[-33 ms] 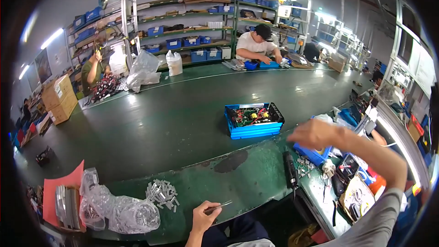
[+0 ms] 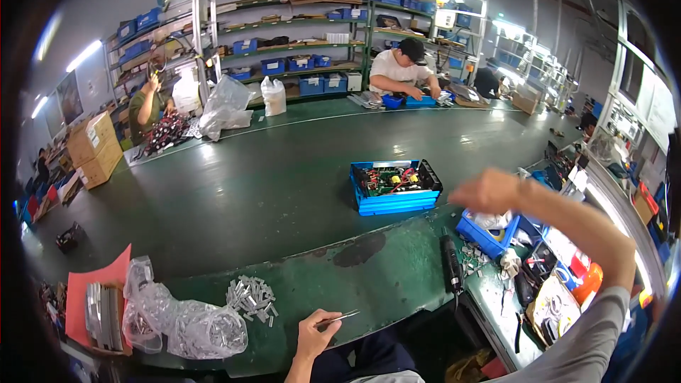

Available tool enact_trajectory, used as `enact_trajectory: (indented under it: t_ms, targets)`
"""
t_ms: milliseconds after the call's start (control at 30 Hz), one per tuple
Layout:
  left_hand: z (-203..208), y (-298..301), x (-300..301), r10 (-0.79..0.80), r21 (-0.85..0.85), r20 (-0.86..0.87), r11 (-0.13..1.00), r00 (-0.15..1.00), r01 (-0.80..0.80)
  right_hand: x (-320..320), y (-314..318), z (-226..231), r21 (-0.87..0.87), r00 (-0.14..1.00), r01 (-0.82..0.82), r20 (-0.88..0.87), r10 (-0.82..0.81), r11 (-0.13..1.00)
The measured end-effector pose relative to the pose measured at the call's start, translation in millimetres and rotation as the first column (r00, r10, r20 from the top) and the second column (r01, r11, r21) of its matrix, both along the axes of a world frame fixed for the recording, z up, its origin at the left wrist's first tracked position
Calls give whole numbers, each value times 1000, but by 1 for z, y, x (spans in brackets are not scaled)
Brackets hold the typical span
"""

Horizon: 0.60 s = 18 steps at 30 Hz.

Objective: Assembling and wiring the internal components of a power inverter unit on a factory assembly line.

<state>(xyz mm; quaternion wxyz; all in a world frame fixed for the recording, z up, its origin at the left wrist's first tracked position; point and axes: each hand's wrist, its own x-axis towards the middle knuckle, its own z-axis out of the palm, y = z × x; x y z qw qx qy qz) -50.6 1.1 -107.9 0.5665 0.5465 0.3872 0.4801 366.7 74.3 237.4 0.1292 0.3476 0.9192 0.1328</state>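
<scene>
A: Reading our view as a clock face, where are our hands?

B: Our left hand (image 2: 317, 333) is at six o'clock, thumb and fingers pressed together on slim metal tweezers (image 2: 340, 318); their tips point toward two o'clock; our right hand (image 2: 489, 193) is at three o'clock, raised and blurred; we cannot tell whether its fingers are apart, together or clamped on something.

A: And the blue case (image 2: 397, 203)?

B: We see it resting on the green counter (image 2: 404, 266), just off the centre toward four o'clock; its top is open, showing circuit boards (image 2: 389, 182) and red wires; our right hand is near its three o'clock end, a gap between them.

A: What else lies around us?

B: At four o'clock, a long black tool (image 2: 452, 264), with a blue bin (image 2: 481, 240) at its one o'clock side; at seven, a loose heap of small silvery pieces (image 2: 252, 298), just beside a clear plastic bag (image 2: 206, 332); at one, a co-worker (image 2: 397, 71) bends over the far side.
</scene>
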Motion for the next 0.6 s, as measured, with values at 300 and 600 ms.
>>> enact_trajectory:
  t_ms: [300,600]
  targets:
    - [-4,3,7,188,-76,22,980,982,-186,60,233,-19,413,562,712,-820,-109,567]
    - [-2,-6,6,328,-173,-79,925,941,-337,31,218,-254,188,978,109,-195,-72,976]
